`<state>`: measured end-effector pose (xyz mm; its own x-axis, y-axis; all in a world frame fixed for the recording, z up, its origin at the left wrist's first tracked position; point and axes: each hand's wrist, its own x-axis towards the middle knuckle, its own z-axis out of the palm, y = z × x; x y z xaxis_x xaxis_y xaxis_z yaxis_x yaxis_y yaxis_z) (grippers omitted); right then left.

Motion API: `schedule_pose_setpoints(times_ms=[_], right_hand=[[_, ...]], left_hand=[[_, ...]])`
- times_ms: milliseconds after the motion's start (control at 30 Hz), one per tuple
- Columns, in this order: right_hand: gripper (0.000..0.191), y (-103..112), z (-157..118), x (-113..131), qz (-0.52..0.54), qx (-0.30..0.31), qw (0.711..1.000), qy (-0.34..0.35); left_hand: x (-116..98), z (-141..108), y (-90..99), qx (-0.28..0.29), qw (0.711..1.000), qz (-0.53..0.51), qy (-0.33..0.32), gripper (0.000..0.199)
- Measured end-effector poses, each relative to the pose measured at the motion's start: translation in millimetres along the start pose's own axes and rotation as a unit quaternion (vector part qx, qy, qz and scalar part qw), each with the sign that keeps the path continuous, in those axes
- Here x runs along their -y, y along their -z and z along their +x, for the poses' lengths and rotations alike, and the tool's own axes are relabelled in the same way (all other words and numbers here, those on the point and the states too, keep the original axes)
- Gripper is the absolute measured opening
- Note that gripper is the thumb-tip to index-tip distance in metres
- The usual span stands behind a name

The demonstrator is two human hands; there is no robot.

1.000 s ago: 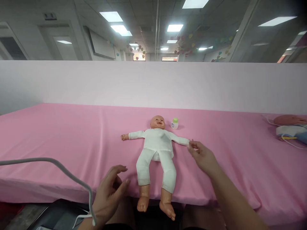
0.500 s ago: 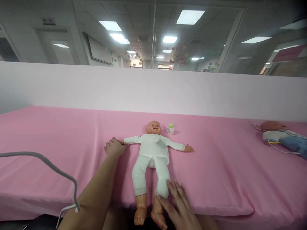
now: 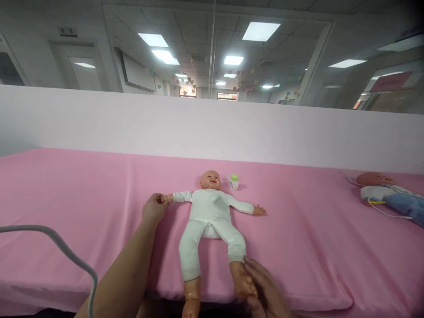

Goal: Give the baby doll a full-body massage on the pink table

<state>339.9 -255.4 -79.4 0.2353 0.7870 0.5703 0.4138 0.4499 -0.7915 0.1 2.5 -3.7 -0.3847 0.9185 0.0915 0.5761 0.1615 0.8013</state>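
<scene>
A baby doll (image 3: 210,205) in a white top and trousers lies face up with both arms spread. My left hand (image 3: 155,209) is closed round the doll's hand at the left, its fingers partly hidden. At the lower right my right hand (image 3: 267,289) grips the doll's foot (image 3: 244,285), its thumb below and fingers along the outer side. The doll's other foot (image 3: 191,307) hangs over the front edge. Beside the doll's head stands a small clear bottle (image 3: 233,182) with a green cap.
Pink cloth (image 3: 82,194) covers the table. A second doll (image 3: 397,196) in blue and white lies at the far right with white tubing. A grey cable (image 3: 62,247) curves across the lower left. Behind rises a white wall (image 3: 198,128) below glass.
My left hand has gone from lying flat to closing on the doll's hand. My right hand has closed on the doll's foot, and that leg has swung outward to the right.
</scene>
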Motion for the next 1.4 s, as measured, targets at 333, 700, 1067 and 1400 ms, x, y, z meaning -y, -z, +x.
schedule_pose_setpoints(times_ms=[333,700,1067,1400], right_hand=[[0.057,9,11,-15,0.195,-0.063,0.964,-0.171],[0.06,-14,98,31,0.181,0.046,0.976,-0.111],[0.044,-47,141,27,0.138,0.077,0.986,-0.058],[0.045,6,55,50,0.013,0.133,0.991,0.003]], left_hand=[[-31,-19,-15.2,0.028,0.944,-0.328,0.037,0.038],[-97,-64,-59.7,0.054,0.967,-0.109,-0.223,0.028],[-87,-72,-68.3,0.067,0.945,0.041,-0.316,0.031],[-59,-36,-62.2,0.025,0.957,-0.266,-0.113,0.036]])
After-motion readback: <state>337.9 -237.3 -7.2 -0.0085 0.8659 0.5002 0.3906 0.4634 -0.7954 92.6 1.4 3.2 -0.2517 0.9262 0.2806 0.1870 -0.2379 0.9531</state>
